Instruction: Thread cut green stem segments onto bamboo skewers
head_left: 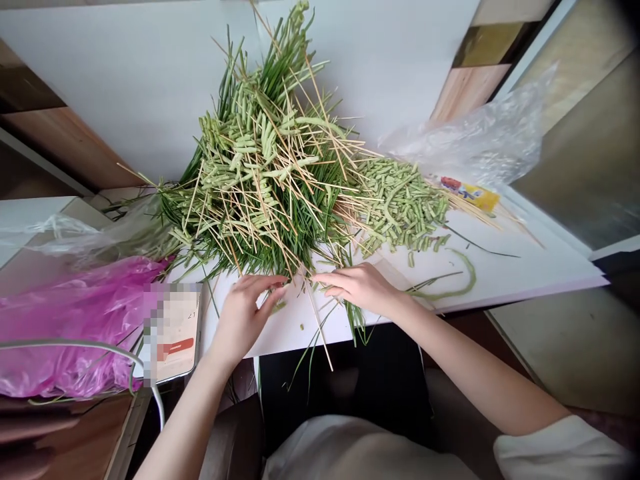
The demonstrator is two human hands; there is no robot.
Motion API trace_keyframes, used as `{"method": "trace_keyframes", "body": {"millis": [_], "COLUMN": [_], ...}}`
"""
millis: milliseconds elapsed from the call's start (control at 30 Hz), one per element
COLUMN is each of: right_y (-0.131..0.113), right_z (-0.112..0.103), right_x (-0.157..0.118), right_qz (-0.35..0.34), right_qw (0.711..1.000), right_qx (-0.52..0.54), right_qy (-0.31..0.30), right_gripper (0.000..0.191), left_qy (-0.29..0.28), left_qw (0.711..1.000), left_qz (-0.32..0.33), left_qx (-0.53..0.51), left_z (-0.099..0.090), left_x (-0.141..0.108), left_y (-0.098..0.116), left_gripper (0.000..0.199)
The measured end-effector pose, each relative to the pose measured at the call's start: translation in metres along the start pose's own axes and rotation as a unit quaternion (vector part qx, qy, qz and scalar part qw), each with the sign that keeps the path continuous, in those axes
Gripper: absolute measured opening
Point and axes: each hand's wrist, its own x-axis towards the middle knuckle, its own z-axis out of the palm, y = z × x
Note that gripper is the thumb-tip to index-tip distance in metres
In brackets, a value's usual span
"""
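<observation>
Big messy heap of greens (280,257) and wooden sticks (349,209) mid-frame on the counter (530,263)
Far left there's a pink bag (75,307), then a phone (180,327), then the left hand (245,307) just below the heap, fingers curled, can't tell if they're pinching anything. A loose stick (319,327) pokes down lower centre, then the right hand (363,287), fingers stretched out, grip unclear too. Chopped green bits (400,200) sit right of centre.

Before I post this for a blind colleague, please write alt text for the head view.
A person's left hand and right hand are at the front of a tall heap of green stalks, cut pieces and thin sticks on a white table. A smaller green pile lies to the right, a phone and pink bag to the left.
</observation>
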Motion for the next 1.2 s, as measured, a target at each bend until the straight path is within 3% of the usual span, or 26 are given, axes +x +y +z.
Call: {"method": "trace_keyframes", "body": {"millis": [167,333,467,600,800,1033,1200], "right_y": [-0.011,-0.017,-0.014,-0.002,0.007,-0.005,-0.01], "right_z": [0.013,0.019,0.014,0.005,0.0,0.003,0.002], "right_x": [0.003,0.002,-0.003,-0.014,-0.022,-0.01,-0.005], "right_qz": [0.034,0.048,0.064,0.103,0.127,0.11,0.117], "right_qw": [0.999,0.998,0.997,0.994,0.991,0.991,0.989], "right_qx": [0.032,0.046,0.048,0.04,0.041,0.064,0.078], "right_qy": [-0.004,-0.008,-0.015,-0.015,-0.022,-0.034,-0.034], "right_gripper": [0.042,0.043,0.03,0.011,0.012,0.011,0.012], "left_qy": [-0.068,-0.082,-0.078,-0.063,-0.075,-0.064,-0.074], "left_qw": [0.995,0.991,0.991,0.992,0.995,0.996,0.995], "left_qz": [0.018,-0.005,-0.018,-0.031,-0.018,0.047,0.051], "left_qx": [-0.075,-0.102,-0.11,-0.102,-0.064,0.032,0.045], "left_z": [0.019,0.035,0.035,0.029,0.023,0.031,0.035], "left_x": [0.006,0.008,0.006,0.003,0.001,0.003,0.005], "left_y": [0.021,0.03,0.024,0.012,0.004,0.014,0.019], "left_gripper": [0.027,0.015,0.006,0.009,0.01,0.013,0.016]}}
